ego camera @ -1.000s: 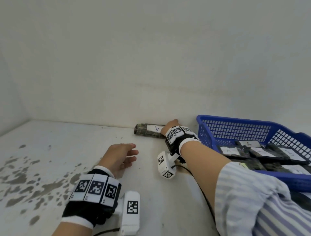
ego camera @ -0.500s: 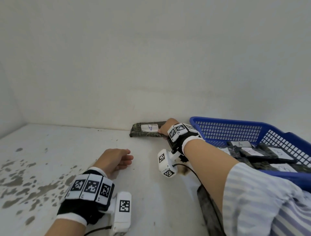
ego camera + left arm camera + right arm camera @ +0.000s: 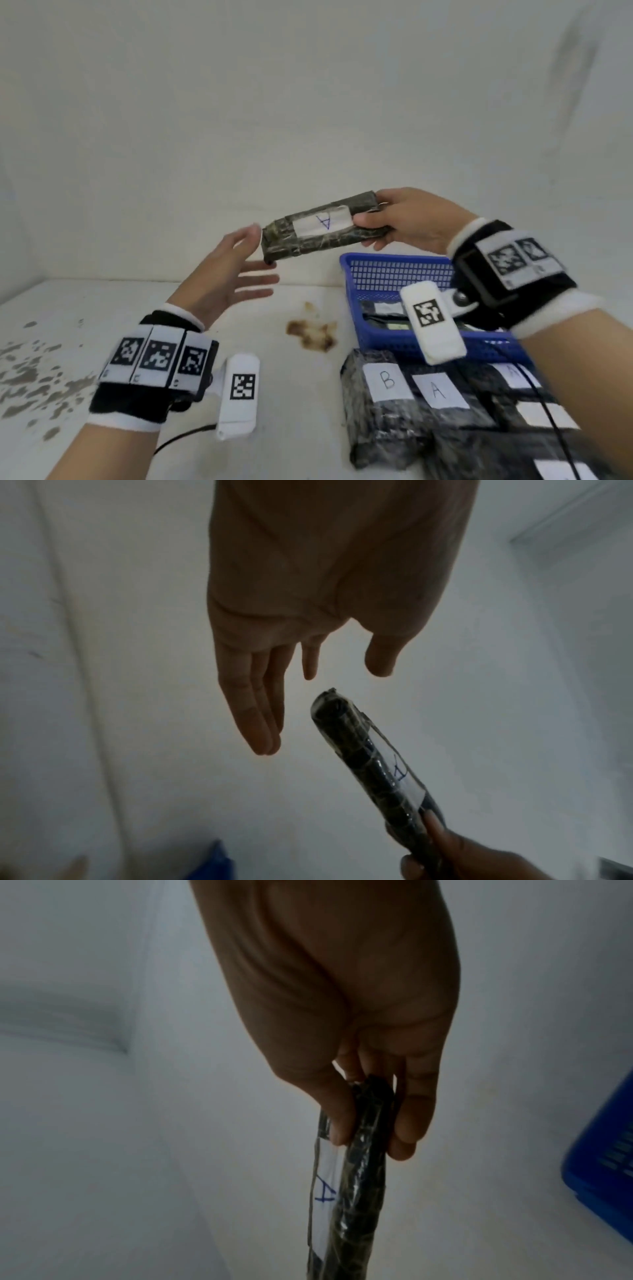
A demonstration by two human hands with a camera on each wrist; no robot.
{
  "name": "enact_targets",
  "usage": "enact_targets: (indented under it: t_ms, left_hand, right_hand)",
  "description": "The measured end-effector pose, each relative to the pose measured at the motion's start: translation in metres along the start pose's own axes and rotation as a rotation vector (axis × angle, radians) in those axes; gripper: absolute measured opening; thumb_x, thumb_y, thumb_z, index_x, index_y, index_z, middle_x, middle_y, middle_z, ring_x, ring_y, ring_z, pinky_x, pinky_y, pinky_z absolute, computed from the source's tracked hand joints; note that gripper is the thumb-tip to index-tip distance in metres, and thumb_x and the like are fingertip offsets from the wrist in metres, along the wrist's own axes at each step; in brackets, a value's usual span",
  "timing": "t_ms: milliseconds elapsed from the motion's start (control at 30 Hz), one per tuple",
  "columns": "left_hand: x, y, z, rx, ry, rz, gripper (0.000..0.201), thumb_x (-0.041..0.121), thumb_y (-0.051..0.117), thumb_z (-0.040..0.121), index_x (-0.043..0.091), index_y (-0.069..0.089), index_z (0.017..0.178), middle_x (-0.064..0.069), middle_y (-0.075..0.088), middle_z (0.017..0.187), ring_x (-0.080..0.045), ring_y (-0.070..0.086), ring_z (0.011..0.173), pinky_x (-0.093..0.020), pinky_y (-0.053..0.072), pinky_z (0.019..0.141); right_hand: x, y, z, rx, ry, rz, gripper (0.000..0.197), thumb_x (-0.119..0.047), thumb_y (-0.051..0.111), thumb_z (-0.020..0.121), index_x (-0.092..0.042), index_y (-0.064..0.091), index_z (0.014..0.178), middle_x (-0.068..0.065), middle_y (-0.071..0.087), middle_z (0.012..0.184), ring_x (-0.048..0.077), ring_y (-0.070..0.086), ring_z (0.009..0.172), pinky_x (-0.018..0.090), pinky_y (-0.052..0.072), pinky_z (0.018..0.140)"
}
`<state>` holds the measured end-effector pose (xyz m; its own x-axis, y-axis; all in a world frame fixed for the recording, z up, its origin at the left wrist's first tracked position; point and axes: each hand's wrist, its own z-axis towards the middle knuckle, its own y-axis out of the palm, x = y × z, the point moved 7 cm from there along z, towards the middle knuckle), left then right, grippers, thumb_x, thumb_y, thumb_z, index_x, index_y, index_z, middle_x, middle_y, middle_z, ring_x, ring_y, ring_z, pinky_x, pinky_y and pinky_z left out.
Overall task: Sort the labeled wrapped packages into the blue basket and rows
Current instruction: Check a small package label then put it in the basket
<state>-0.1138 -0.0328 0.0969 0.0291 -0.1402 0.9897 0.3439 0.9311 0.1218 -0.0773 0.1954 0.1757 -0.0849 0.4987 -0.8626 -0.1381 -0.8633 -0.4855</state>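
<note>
Dark crinkled wrap with a white label marked A: that is the package (image 3: 322,228) you hold up in the air, at about 12 o'clock in the head view, above the far end of the blue basket (image 3: 394,274). Your right hand (image 3: 404,219) pinches its right end, thumb on the label side and fingers curled behind it, as the right wrist view shows plainly. Your left hand (image 3: 229,270) is spread, fingers straight and holding nothing, with its fingertips just beside the package's free left end; from the left wrist view there seems to be a small gap, so I judge it apart rather than touching.

The step in hand is the carry of one A package, lifted clear of the desk (image 3: 102,308), and it looks like a handover or a two-handed steadying is being set up. The basket sits at 3 o'clock with several wrapped packages already inside, their letters too hidden to read. Near you, at 5 o'clock, a row of packages (image 3: 428,401) lies on the desk, labels reading B, A and another A.

The next move calls for a decision on where A belongs, basket or row, which these views alone do not settle. Either way, close your left hand on the free end before the right lets go, and keep the label facing up.
</note>
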Motion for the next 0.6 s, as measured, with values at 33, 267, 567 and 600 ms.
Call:
enact_targets:
  t_ms: [33,267,567,600]
  left_hand:
    - [0.012,0.014,-0.009,-0.031,0.042,-0.011,0.042,0.039,0.054,0.094,0.021,0.049,0.131,-0.020,0.069,0.109,-0.033,0.071,0.093,-0.041,0.060,0.078]
    - [0.054,0.081,-0.057,-0.061,0.259,-0.024,0.025,0.009,0.060,0.092,0.016,0.062,0.116,-0.002,0.071,0.076,-0.020,0.068,0.065,-0.023,0.056,0.058]
    - [0.063,0.112,-0.088,-0.104,0.345,-0.016,0.021,0.006,0.059,0.087,0.010,0.065,0.106,-0.006,0.070,0.077,-0.018,0.062,0.061,-0.020,0.054,0.060]
    - [0.063,0.115,-0.088,-0.113,0.351,-0.001,0.018,0.004,0.058,0.087,0.009,0.065,0.103,-0.006,0.070,0.077,-0.018,0.061,0.060,-0.020,0.054,0.060]
  right_hand:
    - [-0.002,-0.009,-0.019,0.017,-0.035,0.042,0.025,-0.006,0.061,0.096,-0.003,0.061,0.121,0.013,0.071,0.101,0.018,0.067,0.072,0.022,0.054,0.060]
    - [0.002,-0.056,-0.127,0.176,-0.248,0.247,0.041,-0.014,0.070,0.091,-0.034,0.059,0.125,0.015,0.073,0.096,0.022,0.065,0.070,0.025,0.050,0.057]
    - [0.017,-0.071,-0.162,0.237,-0.396,0.341,0.040,-0.015,0.071,0.084,-0.029,0.065,0.121,0.008,0.072,0.096,0.019,0.062,0.067,0.023,0.051,0.060]
    - [0.017,-0.073,-0.162,0.252,-0.399,0.318,0.039,-0.013,0.071,0.086,-0.029,0.065,0.120,0.009,0.073,0.098,0.018,0.062,0.065,0.023,0.051,0.060]
